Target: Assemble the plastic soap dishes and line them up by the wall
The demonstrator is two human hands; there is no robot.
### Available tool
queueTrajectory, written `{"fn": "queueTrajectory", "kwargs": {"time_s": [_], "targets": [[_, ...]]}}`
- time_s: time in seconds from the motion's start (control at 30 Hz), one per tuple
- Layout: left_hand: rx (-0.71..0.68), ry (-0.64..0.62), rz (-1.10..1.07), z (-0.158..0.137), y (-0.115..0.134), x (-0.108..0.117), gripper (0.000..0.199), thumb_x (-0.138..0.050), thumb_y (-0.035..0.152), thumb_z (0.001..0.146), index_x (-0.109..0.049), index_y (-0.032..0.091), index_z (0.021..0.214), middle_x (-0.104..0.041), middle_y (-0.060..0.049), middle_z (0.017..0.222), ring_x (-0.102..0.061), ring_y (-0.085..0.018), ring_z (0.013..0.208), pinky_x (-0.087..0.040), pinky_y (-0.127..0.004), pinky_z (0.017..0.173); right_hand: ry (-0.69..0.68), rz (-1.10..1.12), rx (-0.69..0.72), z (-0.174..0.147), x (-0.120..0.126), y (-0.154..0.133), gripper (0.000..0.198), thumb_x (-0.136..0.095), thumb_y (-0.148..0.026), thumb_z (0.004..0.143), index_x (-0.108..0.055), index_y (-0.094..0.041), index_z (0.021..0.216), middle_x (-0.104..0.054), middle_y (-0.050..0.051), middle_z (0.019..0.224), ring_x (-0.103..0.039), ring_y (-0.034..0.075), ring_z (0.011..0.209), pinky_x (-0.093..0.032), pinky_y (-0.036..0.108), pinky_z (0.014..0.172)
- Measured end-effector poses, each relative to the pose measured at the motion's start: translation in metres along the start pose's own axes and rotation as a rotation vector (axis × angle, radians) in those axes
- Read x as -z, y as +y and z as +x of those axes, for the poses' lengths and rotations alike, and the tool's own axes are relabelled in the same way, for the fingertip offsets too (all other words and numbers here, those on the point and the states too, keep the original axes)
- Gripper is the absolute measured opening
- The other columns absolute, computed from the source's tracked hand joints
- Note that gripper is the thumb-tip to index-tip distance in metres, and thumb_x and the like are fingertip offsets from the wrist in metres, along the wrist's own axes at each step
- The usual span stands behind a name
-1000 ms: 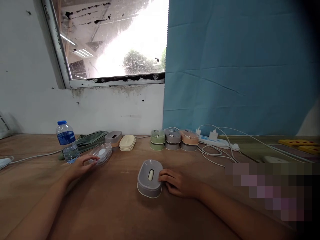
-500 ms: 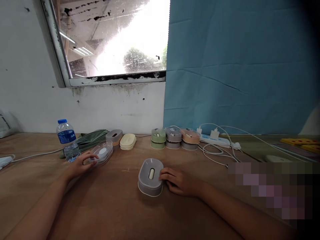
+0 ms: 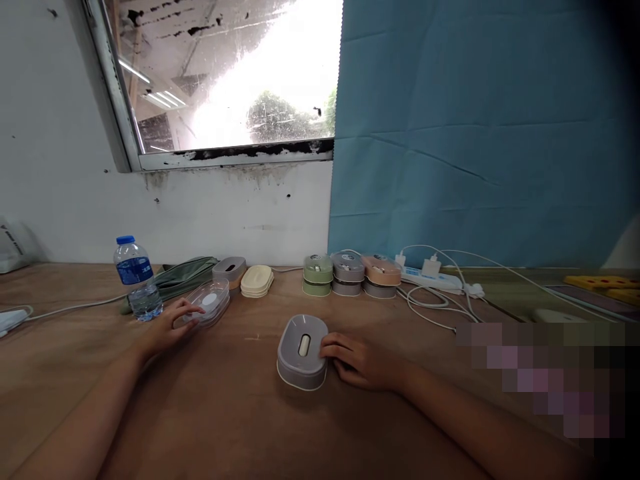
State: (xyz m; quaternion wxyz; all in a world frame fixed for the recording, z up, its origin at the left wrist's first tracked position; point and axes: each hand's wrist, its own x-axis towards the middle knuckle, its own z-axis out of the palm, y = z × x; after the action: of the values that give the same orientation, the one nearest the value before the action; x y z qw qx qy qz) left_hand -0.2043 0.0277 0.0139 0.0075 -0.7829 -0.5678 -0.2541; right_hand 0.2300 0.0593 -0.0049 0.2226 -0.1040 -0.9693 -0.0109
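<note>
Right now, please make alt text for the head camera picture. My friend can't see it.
A person's right-hand grip touches a gray oval box on a brown table; the left-hand grip is at clear plastic pieces. Beyond are a water bottle, a cream stack and green, gray and orange-topped boxes, with a window and blue cloth behind.
</note>
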Motion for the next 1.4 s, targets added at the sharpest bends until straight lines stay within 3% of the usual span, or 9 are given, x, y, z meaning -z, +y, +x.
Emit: {"fn": "queueTrajectory", "kwargs": {"time_s": [0.2,0.3,0.47,0.57,0.63,0.73,0.93,1.13,1.4], "targets": [[-0.001,0.011,0.052,0.000,0.000,-0.002,0.031,-0.045,0.040,0.082,-0.057,0.024,0.105,-0.051,-0.003,0.096,-0.052,-0.019,0.092,-0.041,-0.029,0.084,-0.012,0.008,0.001,-0.001,0.000,0.000,0.031,-0.040,-0.008,0.080,-0.049,-0.015,0.109,-0.053,0.012,0.107,-0.052,0.016,0.093,-0.045,0.028,0.079],[-0.009,0.105,0.123,0.002,0.006,-0.004,0.038,-0.048,0.041,0.080,-0.050,0.024,0.114,-0.048,-0.005,0.103,-0.048,-0.022,0.099,-0.039,-0.036,0.088,-0.009,0.013,0.001,-0.001,-0.001,0.001,0.031,-0.040,-0.008,0.080,-0.048,-0.016,0.110,-0.053,0.012,0.107,-0.052,0.015,0.093,-0.045,0.027,0.080],[-0.061,0.331,0.096,0.012,0.065,-0.009,0.040,-0.050,0.041,0.080,-0.046,0.021,0.114,-0.043,-0.008,0.111,-0.041,-0.025,0.109,-0.034,-0.041,0.094,-0.003,0.011,0.008,-0.001,-0.002,0.002,0.030,-0.040,-0.007,0.080,-0.049,-0.015,0.108,-0.053,0.012,0.106,-0.051,0.016,0.094,-0.044,0.027,0.081],[-0.208,0.030,-0.044,0.015,0.123,-0.015,0.031,-0.048,0.038,0.082,-0.050,0.024,0.109,-0.044,-0.007,0.116,-0.041,-0.021,0.112,-0.036,-0.036,0.096,-0.009,0.004,0.010,-0.001,-0.001,0.002,0.030,-0.040,-0.007,0.079,-0.048,-0.015,0.108,-0.053,0.012,0.106,-0.051,0.016,0.094,-0.044,0.027,0.081],[-0.334,-0.180,-0.097,0.013,0.157,-0.025,0.043,-0.054,0.040,0.078,-0.045,0.025,0.118,-0.043,-0.006,0.124,-0.037,-0.022,0.118,-0.033,-0.036,0.099,-0.005,-0.014,0.019,-0.001,0.000,0.001,0.031,-0.041,-0.007,0.079,-0.048,-0.015,0.108,-0.052,0.012,0.107,-0.051,0.015,0.095,-0.044,0.028,0.082],[-0.446,-0.298,-0.145,0.010,0.186,-0.047,0.064,-0.061,0.040,0.073,-0.035,0.024,0.129,-0.043,-0.006,0.131,-0.034,-0.024,0.123,-0.022,-0.042,0.106,0.033,-0.053,0.035,-0.001,0.000,0.000,0.032,-0.041,-0.008,0.079,-0.046,-0.015,0.109,-0.051,0.012,0.109,-0.050,0.016,0.097,-0.044,0.029,0.083],[-0.374,-0.231,-0.316,0.013,0.180,-0.078,0.038,-0.060,0.029,0.077,-0.055,0.024,0.114,-0.063,-0.004,0.109,-0.055,-0.019,0.104,-0.027,-0.039,0.104,0.119,-0.106,0.084,-0.001,-0.001,-0.002,0.026,-0.043,-0.008,0.076,-0.048,-0.014,0.101,-0.054,0.011,0.100,-0.052,0.016,0.092,-0.047,0.027,0.078],[-0.235,-0.087,-0.462,0.011,0.174,-0.076,0.037,-0.065,0.033,0.073,-0.061,0.024,0.108,-0.066,-0.003,0.105,-0.057,-0.020,0.103,-0.040,-0.034,0.096,0.102,-0.144,0.095,0.000,0.000,-0.001,0.034,-0.043,-0.007,0.077,-0.047,-0.012,0.110,-0.054,0.012,0.105,-0.049,0.018,0.102,-0.044,0.031,0.087],[-0.233,-0.047,-0.581,0.011,0.174,-0.078,0.036,-0.065,0.033,0.072,-0.062,0.025,0.107,-0.066,0.000,0.104,-0.059,-0.020,0.100,-0.037,-0.036,0.100,0.119,-0.129,0.089,0.001,0.000,-0.001,0.035,-0.043,-0.006,0.076,-0.047,-0.013,0.110,-0.055,0.012,0.103,-0.048,0.018,0.103,-0.043,0.033,0.089]]}}
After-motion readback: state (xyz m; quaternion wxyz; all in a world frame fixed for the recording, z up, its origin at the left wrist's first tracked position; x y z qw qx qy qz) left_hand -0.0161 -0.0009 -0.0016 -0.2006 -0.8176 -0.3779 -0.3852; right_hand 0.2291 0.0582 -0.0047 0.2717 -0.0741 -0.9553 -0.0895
